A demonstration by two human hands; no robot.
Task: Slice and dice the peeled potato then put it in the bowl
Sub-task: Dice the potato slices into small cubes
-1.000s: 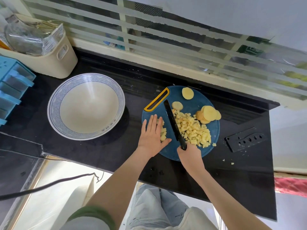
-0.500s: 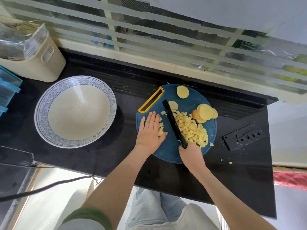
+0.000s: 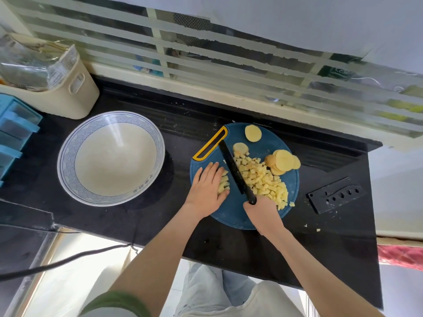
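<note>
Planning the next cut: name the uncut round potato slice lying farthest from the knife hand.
The lone pale-yellow round potato slice at the blue cutting board's far edge, apart from the stacked slices.

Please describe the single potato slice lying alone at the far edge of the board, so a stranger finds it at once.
Find the round blue cutting board right of the bowl. At its far edge lies one potato slice, apart from the stacked slices.
</note>
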